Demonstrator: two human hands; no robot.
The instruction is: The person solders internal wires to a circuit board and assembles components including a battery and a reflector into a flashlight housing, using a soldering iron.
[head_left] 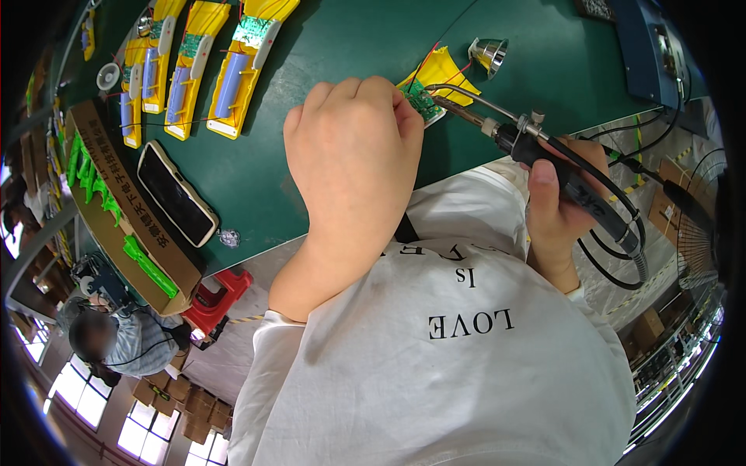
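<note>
My right hand (563,194) is wrapped round the black handle of a soldering iron (571,182), which has a thin metal feed tube clamped alongside. The iron's tip points left and meets or hovers just over a small green circuit board (423,102) in a yellow plastic housing (447,74). Thin red and black wires rise from that board. A shiny reflector cup (489,56) lies beside the housing, a red wire running toward it. My left hand (353,147) is closed at the board's left edge, back of the hand up; whatever its fingers grip is hidden underneath.
Several yellow housings (233,81) with blue cells and green boards lie at the far left. A phone (177,194) rests near a cardboard box (132,198) of green parts. A blue device (660,54) stands far right. Another person (140,342) sits lower left.
</note>
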